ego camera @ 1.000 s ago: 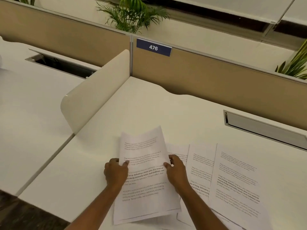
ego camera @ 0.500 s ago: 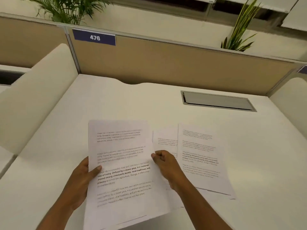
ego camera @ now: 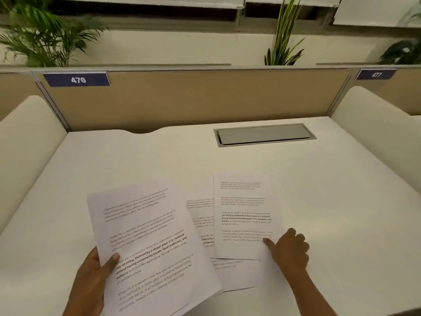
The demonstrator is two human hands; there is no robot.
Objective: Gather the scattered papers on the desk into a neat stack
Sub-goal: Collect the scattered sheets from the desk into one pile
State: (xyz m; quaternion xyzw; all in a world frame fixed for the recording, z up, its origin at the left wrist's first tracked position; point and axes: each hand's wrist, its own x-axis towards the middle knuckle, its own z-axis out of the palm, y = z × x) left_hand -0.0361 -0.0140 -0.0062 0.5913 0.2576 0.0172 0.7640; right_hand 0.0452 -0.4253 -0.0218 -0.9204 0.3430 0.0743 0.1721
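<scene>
My left hand [ego camera: 93,279] grips a printed sheet [ego camera: 148,242] by its left edge, thumb on top, holding it tilted above the white desk [ego camera: 159,160]. Another printed sheet [ego camera: 242,215] lies flat to the right. My right hand [ego camera: 288,249] rests at that sheet's lower right corner, thumb touching the paper, fingers curled. A third sheet [ego camera: 201,222] lies between the two, partly covered by both, and runs on under them toward the desk's front edge.
A grey cable hatch [ego camera: 264,134] is set into the desk at the back right. Tan partition panels [ego camera: 205,99] with number tags 476 [ego camera: 77,79] and 477 close the back. Cream side dividers [ego camera: 27,142] flank the desk. Plants stand behind the partition.
My right hand let go of the held sheet and moved right onto the flat sheet's lower corner. My left hand alone now holds the sheet, tilted. The view swung right.
</scene>
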